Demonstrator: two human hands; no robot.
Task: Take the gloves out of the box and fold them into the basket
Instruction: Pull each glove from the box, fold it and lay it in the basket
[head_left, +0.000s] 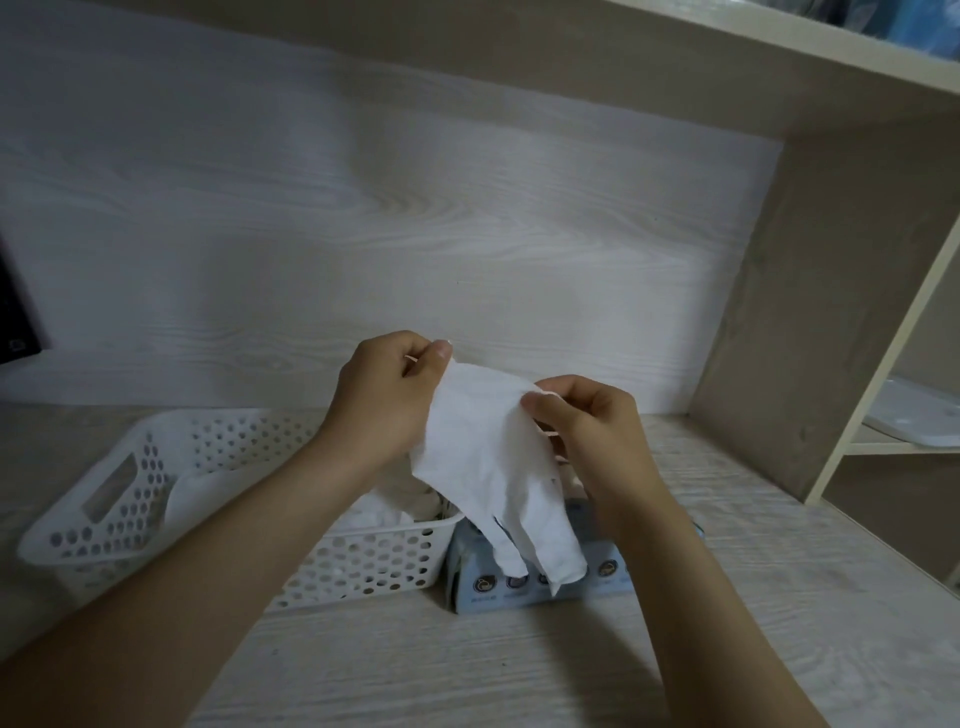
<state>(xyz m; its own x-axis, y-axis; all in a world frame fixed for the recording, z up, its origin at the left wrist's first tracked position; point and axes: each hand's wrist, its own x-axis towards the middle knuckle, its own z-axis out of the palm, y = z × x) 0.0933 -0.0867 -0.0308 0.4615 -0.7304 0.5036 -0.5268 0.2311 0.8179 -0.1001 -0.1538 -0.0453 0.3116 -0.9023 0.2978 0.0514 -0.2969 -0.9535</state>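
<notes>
A: Right, where's the glove?
B: The glove (483, 457) is white and off the desk, held up by both hands above the box (475, 584). Cuff edge up, fingers hanging down. Its fingertips overlap the box's front face in the view; whether they touch it, cannot tell.
A: Grip?
B: The left hand (384, 400) pinches one cuff corner between thumb and forefinger, other fingers curled in. The right hand (592, 436) pinches the opposite corner the same way. Cuff edge runs stretched between the two pinches.
A: Box and basket?
B: Box is pale blue, on the wooden desk (467, 670), mostly hidden behind the glove and the right wrist. The white perforated basket (358, 558) sits just left of it; cannot tell if there is a gap. Crumpled white gloves (387, 512) lie in the basket's right end, partly under the left forearm.
A: Anything else?
B: A shelf unit (769, 291) at the right, a dark object (15, 312) at the left edge, too cropped to identify
</notes>
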